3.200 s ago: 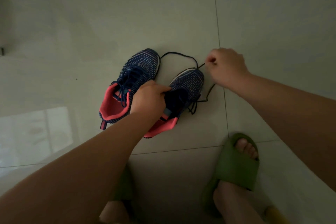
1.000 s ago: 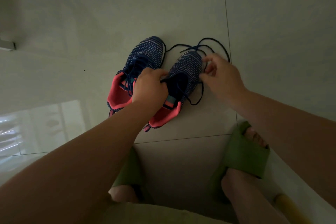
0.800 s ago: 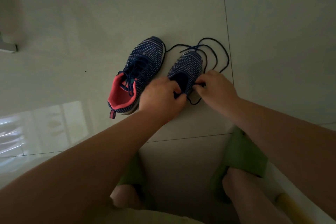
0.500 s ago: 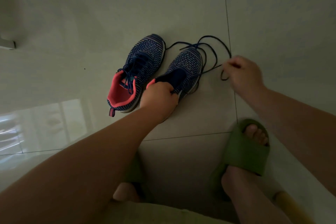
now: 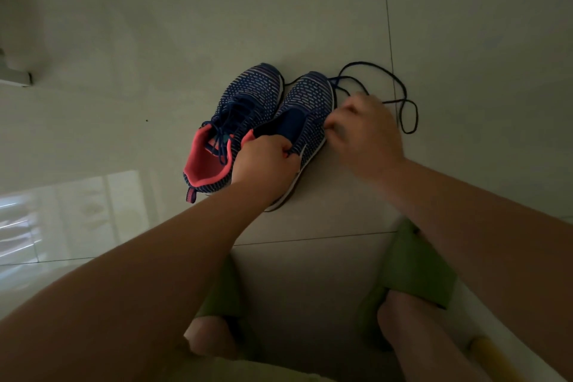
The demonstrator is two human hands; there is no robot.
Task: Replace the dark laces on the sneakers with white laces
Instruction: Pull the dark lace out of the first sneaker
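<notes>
Two navy knit sneakers with pink lining stand side by side on the tiled floor. The left sneaker [image 5: 245,102] still carries its dark lace, tied over the tongue. My left hand [image 5: 263,164] grips the heel end of the right sneaker [image 5: 310,99], whose tongue lies bare. My right hand [image 5: 362,130], blurred, sits at that sneaker's right side with fingers curled at the eyelets; whether they pinch the lace is unclear. The loosened dark lace [image 5: 403,99] loops over the floor beyond it. No white lace is in view.
My feet in green slippers [image 5: 415,270] stand near the bottom, one at each side. A yellow stick-like object [image 5: 493,357] lies at the bottom right. A bright reflection [image 5: 71,214] marks the floor at left, and a pale edge [image 5: 15,77] shows at the far left.
My right hand, which had pulled the lace out to the right, has come back to the right sneaker's side. My left hand keeps its hold on that sneaker.
</notes>
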